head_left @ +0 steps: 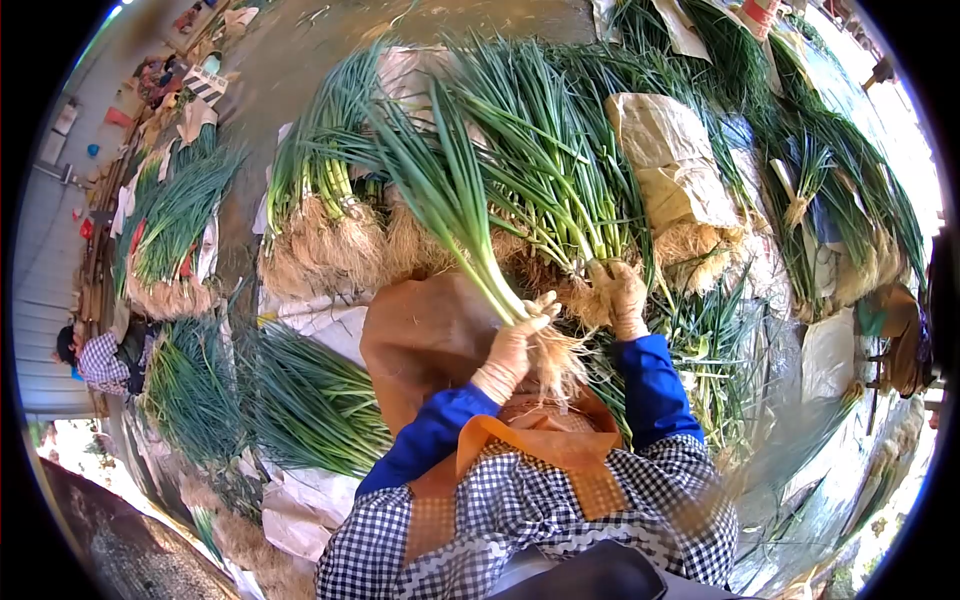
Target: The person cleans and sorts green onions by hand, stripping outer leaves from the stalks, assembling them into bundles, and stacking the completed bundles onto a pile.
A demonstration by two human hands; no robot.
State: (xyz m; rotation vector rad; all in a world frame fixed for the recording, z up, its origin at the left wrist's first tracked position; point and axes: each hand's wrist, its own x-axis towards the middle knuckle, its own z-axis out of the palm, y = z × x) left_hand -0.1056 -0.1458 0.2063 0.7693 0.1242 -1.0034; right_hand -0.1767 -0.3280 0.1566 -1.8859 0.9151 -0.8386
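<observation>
My left hand point(512, 352) is closed round a small bunch of green onions point(480, 250), just above their roots. The leaves slant up and to the left, and the pale stringy roots point(553, 362) hang out on the right of the fist. My right hand point(622, 294) reaches forward to a large pile of green onions point(550, 160), its fingers curled onto the white stalk bases at the pile's near edge. Exactly how many stalks it grips is hidden. Both forearms are in blue sleeves, above an orange-brown apron point(430, 325).
A paper-wrapped bundle point(672, 165) lies right of the pile. Another heap of green onions point(320, 220) stands at left, roots toward me, with more leaves point(310, 395) nearer on that side. A person point(105, 360) is at the far left beside further heaps.
</observation>
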